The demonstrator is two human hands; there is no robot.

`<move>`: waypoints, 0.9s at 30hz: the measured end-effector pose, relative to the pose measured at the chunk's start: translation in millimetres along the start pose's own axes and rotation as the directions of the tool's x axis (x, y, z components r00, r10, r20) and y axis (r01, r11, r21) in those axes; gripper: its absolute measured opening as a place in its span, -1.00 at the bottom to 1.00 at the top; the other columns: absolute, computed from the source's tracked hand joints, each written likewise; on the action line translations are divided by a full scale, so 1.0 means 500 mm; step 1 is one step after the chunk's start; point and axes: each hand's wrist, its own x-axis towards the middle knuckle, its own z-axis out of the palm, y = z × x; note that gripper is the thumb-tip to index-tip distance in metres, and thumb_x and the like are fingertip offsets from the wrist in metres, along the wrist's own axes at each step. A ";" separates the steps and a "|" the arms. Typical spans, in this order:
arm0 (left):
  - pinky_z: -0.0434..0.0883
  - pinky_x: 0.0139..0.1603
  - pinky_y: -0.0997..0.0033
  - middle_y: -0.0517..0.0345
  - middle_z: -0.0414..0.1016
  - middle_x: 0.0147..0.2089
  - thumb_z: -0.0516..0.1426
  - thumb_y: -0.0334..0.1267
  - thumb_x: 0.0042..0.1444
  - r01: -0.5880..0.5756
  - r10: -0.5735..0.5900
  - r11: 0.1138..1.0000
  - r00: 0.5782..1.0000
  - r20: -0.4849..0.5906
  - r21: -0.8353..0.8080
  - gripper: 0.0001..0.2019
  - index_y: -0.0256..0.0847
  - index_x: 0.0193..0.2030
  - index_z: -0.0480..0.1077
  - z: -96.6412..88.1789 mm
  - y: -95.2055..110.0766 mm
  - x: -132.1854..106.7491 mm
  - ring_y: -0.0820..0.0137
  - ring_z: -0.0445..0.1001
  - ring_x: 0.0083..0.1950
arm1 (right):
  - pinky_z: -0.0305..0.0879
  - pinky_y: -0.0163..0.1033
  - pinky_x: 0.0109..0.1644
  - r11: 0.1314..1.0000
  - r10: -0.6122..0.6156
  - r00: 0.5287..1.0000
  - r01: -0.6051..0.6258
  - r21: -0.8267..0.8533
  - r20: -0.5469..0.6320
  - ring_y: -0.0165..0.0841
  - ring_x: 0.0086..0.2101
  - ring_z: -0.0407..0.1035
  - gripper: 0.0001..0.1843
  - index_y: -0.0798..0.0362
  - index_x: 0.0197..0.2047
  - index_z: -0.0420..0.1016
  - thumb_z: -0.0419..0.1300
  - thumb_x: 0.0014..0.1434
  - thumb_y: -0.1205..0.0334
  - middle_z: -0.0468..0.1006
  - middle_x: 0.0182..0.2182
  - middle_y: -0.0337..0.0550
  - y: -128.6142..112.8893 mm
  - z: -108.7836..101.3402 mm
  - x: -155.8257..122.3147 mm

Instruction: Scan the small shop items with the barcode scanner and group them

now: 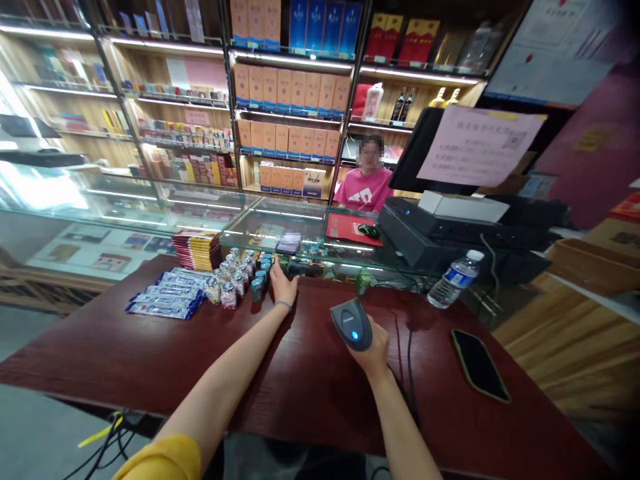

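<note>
My right hand (374, 348) grips a grey barcode scanner (353, 323) with a blue light, held just above the dark red table (310, 380). My left hand (283, 285) reaches forward to the far edge of the table, fingers closed around one of the small green-capped jars (259, 287) in a cluster of several little jars (231, 283). What exactly the fingers hold is partly hidden.
Blue-white packets (167, 297) and a stack of red-yellow packs (197, 249) lie left of the jars. A phone (479, 365) and a water bottle (455, 278) sit at right. Behind a glass counter (280, 227) sits a person in pink (364, 187) beside a cash register (450, 227).
</note>
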 end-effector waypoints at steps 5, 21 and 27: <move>0.23 0.38 0.04 -0.38 0.13 0.35 0.27 -0.43 0.06 0.059 -0.058 0.998 0.998 -0.020 0.025 -0.14 -0.29 0.44 -0.06 0.023 -0.015 0.017 0.01 0.17 0.44 | 0.35 -0.25 -0.44 1.000 -0.021 1.000 0.021 -0.017 -0.006 -0.31 -0.53 0.44 -0.82 0.07 -0.15 0.41 0.21 0.15 0.24 0.51 -0.50 -0.19 -0.001 0.000 0.006; 0.31 0.29 0.07 -0.28 0.36 0.16 0.11 -0.38 0.23 0.147 -0.146 0.989 0.985 -0.086 0.003 -0.58 -0.29 0.23 0.23 0.021 0.007 -0.004 0.12 0.38 0.25 | 0.34 -0.26 -0.46 1.000 0.003 1.000 -0.004 0.029 0.025 -0.28 -0.56 0.45 -0.76 0.06 -0.13 0.41 0.18 0.12 0.18 0.53 -0.53 -0.20 -0.024 -0.011 0.025; 0.45 0.10 0.21 -0.03 0.52 -0.01 0.21 -0.27 0.16 0.206 -0.100 0.886 0.959 0.264 -0.415 -0.59 -0.22 0.16 0.35 -0.075 -0.003 -0.035 0.29 0.52 0.00 | 0.35 -0.24 -0.46 0.999 -0.011 0.999 0.010 0.033 0.047 -0.26 -0.55 0.47 -0.71 0.06 -0.08 0.41 0.18 0.12 0.15 0.55 -0.51 -0.18 -0.017 -0.003 0.011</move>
